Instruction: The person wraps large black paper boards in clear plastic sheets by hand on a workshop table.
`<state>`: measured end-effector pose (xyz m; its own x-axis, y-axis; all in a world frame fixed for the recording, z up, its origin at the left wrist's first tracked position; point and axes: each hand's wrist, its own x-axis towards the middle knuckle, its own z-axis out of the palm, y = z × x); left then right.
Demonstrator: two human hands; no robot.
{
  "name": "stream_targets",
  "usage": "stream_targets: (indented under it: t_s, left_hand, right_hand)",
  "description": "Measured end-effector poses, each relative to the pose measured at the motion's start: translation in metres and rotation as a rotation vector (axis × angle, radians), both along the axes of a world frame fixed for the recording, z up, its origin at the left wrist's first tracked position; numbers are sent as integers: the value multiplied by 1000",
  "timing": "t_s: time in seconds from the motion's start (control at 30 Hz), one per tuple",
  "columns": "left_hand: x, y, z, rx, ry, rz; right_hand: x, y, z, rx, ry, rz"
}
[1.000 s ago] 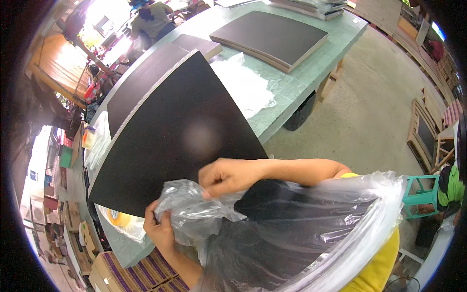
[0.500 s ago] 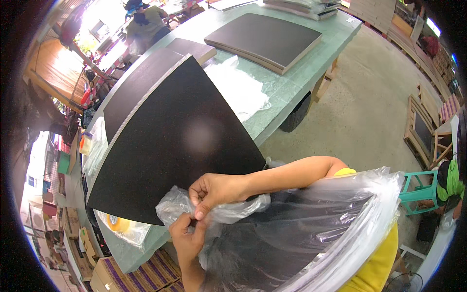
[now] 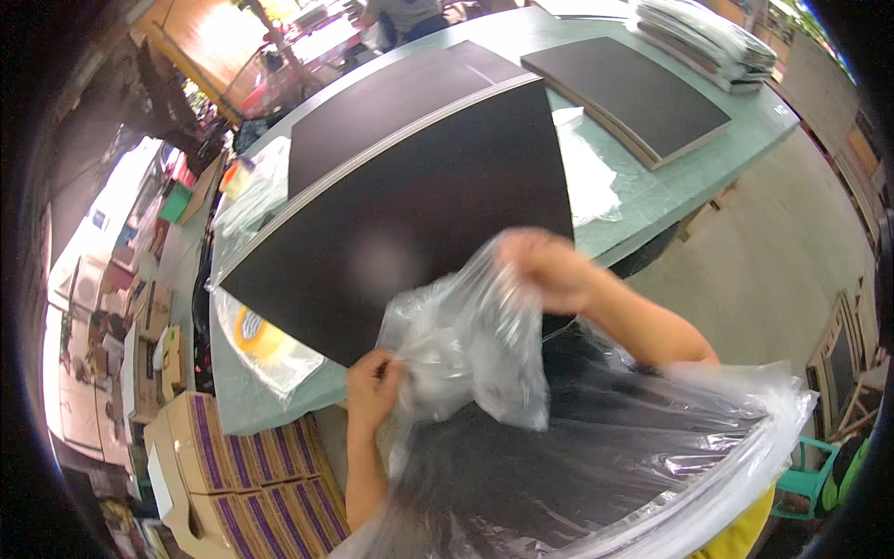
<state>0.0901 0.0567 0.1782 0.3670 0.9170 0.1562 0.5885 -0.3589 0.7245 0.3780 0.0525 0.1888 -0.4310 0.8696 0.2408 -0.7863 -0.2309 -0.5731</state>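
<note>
A large black panel (image 3: pixel 400 205) stands tilted against the table in front of me, its pale edge strip facing up and left. Below its lower edge my left hand (image 3: pixel 374 380) pinches the gathered side of a clear plastic bag (image 3: pixel 456 345). My right hand (image 3: pixel 545 268), blurred by motion, is closed on the bag's upper part and pulls it up in front of the panel. Clear plastic (image 3: pixel 596 466) also spreads over something dark close to me, with a thick bunched edge at the right. What the dark thing is, I cannot tell.
On the green table (image 3: pixel 708 191) lie more dark panels (image 3: pixel 633 93), a white plastic sheet (image 3: pixel 589 172) and a stack of wrapped panels (image 3: pixel 703 42). A yellow tape roll (image 3: pixel 253 331) sits on plastic at the left. Cartons (image 3: pixel 256 475) stand below, and a green stool (image 3: pixel 810 475) at right.
My hands have drawn apart. The right one has risen and moved right, stretching the bag upward, while the left still pinches it. The view has swung, so more cartons show at the lower left.
</note>
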Motion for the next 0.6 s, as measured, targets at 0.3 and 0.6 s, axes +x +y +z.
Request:
stream_targets:
  t_s: [0.3,0.6]
  left_hand:
    - [-291,-41,-88,279,-382,1066]
    - [14,-16,66,-318,-310,-261]
  right_hand:
    - [98,-32,33,-124,-515,-547]
    - [-52,-8,39,132,-684,150]
